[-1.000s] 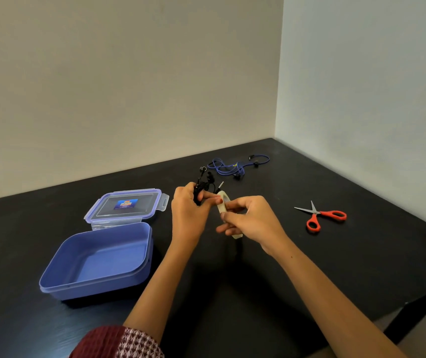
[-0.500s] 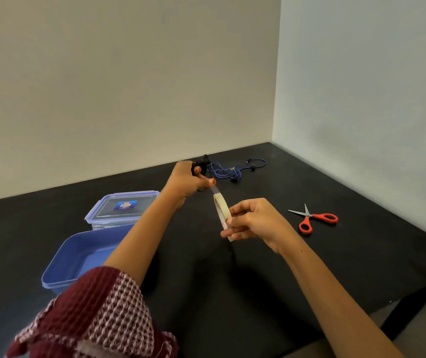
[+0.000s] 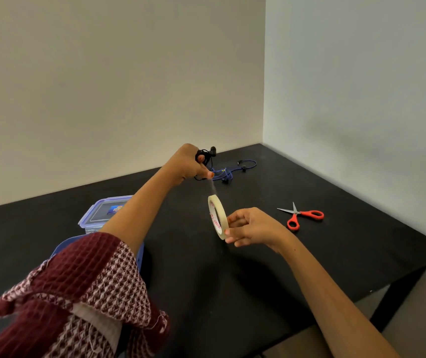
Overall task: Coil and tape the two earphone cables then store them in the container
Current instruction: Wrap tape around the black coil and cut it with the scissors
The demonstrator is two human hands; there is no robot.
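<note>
Black earphones (image 3: 208,153) held by left grip (image 3: 187,164); right grip (image 3: 252,226) pinches tape (image 3: 215,220) (one roll).

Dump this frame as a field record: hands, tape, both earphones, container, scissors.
left hand: raised above table, grips coiled black earphone, pinches end of tape strip
right hand: holds tape roll by its rim
tape strip: stretched from tape roll up to left hand
blue earphone: loose on table, uncoiled
container: mostly hidden by sleeve, contents not visible
lid: on table behind container
scissors: on table, untouched
</note>
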